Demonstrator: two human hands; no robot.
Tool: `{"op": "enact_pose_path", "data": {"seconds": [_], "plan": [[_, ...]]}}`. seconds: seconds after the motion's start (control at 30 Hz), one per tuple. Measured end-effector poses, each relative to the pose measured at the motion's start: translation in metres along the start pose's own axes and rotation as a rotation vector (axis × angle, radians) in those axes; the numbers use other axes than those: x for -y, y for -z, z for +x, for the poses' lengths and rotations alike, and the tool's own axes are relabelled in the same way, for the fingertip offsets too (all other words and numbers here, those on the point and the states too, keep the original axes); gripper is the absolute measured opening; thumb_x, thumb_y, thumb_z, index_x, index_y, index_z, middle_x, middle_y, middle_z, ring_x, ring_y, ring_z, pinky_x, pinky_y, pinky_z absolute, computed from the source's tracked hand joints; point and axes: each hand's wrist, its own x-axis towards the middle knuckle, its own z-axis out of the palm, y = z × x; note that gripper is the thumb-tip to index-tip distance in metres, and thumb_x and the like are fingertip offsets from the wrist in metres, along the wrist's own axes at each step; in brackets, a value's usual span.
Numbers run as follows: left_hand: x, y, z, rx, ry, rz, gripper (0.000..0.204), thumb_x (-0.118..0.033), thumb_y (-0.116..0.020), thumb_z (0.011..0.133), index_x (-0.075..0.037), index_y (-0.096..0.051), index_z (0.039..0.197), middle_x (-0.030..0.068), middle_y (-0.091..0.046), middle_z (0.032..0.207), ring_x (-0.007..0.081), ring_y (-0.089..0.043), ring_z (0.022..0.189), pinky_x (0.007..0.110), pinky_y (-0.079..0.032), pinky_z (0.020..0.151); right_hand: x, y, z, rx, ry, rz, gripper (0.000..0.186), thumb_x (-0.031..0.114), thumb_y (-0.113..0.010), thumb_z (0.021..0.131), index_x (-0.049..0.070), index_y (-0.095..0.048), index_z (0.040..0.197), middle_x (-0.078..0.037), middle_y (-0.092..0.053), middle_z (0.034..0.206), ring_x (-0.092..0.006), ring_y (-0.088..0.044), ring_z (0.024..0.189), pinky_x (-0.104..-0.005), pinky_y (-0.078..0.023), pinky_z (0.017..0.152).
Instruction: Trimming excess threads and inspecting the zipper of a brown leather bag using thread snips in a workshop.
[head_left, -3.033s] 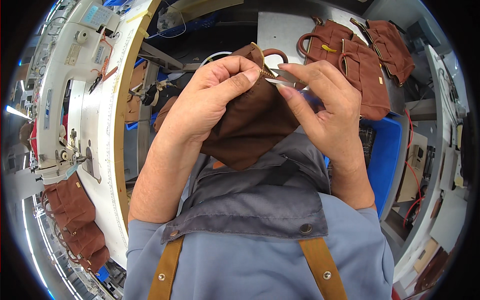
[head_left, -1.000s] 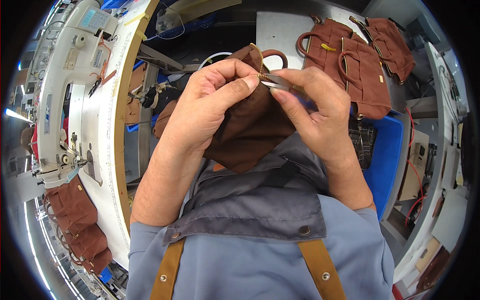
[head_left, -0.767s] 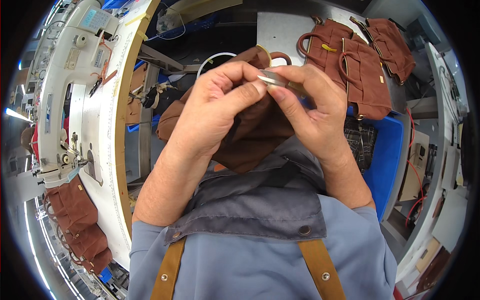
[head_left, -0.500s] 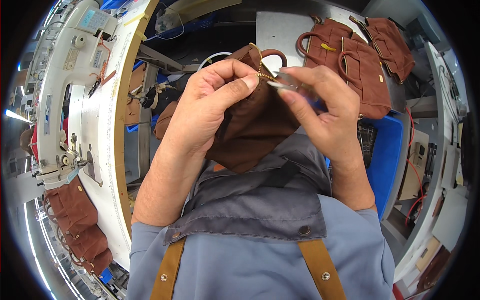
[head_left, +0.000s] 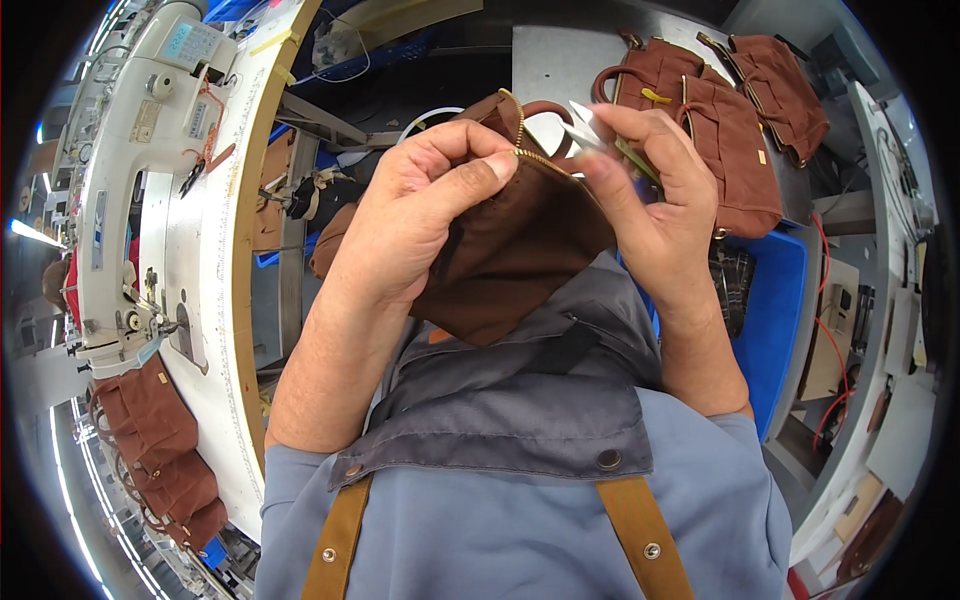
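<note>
My left hand [head_left: 430,205] is closed on the brown bag [head_left: 510,260], thumb and forefinger pinching its top edge at the gold zipper [head_left: 532,157]. The dark fabric hangs below my fingers over my grey apron [head_left: 490,420], with a rolled handle behind it. My right hand [head_left: 660,205] holds small metal snips with an olive-green part [head_left: 585,135], their pale blades tilted up to the left, just right of the zipper and apart from it.
On my left stands a white sewing machine [head_left: 125,180] on its table [head_left: 225,330], with stacked brown bags [head_left: 150,430] beside it. More brown bags [head_left: 730,170] lie on a metal table [head_left: 550,70] at back right. A blue bin [head_left: 775,300] sits beside my right arm.
My right hand has drawn away from the zipper to the right, and the snips have swung from lying level at the zipper teeth to pointing upward. My left hand keeps its pinch.
</note>
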Motion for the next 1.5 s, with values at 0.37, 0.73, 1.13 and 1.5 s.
{"op": "enact_pose_path", "data": {"seconds": [0.37, 0.73, 1.13, 1.5], "plan": [[-0.050, 0.030, -0.006, -0.056, -0.059, -0.122, 0.007, -0.011, -0.068, 0.095, -0.005, -0.069, 0.098, -0.0032, -0.068, 0.087, 0.0032, -0.059, 0.080, 0.019, -0.046, 0.077, -0.002, -0.021, -0.002, -0.032, 0.002, 0.150, 0.027, 0.007, -0.077, 0.087, 0.001, -0.069, 0.113, -0.012, -0.071, 0.110, -0.0236, -0.069, 0.099, -0.0322, -0.053, 0.089], [-0.020, 0.022, -0.032, -0.140, -0.325, -0.057, 0.009, -0.013, -0.070, 0.096, -0.005, -0.071, 0.099, -0.0020, -0.068, 0.092, 0.0070, -0.057, 0.085, 0.023, -0.044, 0.083, -0.012, -0.018, 0.031, 0.213, -0.126, 0.165, 0.028, 0.028, -0.070, 0.097, 0.000, -0.070, 0.096, -0.009, -0.068, 0.089, -0.0199, -0.063, 0.083, -0.0315, -0.049, 0.079], [-0.004, 0.030, -0.051, -0.222, -0.196, 0.147, 0.017, -0.008, -0.073, 0.092, -0.002, -0.069, 0.107, 0.0013, -0.069, 0.098, 0.0048, -0.059, 0.082, 0.019, -0.047, 0.074, 0.000, -0.015, 0.021, 0.306, -0.208, 0.197, 0.024, 0.024, -0.076, 0.093, 0.001, -0.068, 0.087, 0.001, -0.061, 0.077, -0.0095, -0.052, 0.078, -0.0266, -0.043, 0.075], [-0.004, 0.039, -0.075, -0.175, -0.163, -0.107, 0.015, -0.010, -0.073, 0.093, 0.001, -0.070, 0.103, 0.0030, -0.069, 0.087, 0.0059, -0.063, 0.072, 0.024, -0.056, 0.068, 0.063, -0.020, 0.003, 0.112, 0.239, -0.147, 0.031, 0.028, -0.072, 0.092, 0.009, -0.069, 0.117, -0.013, -0.064, 0.105, -0.0270, -0.067, 0.085, -0.0363, -0.054, 0.068]]}}
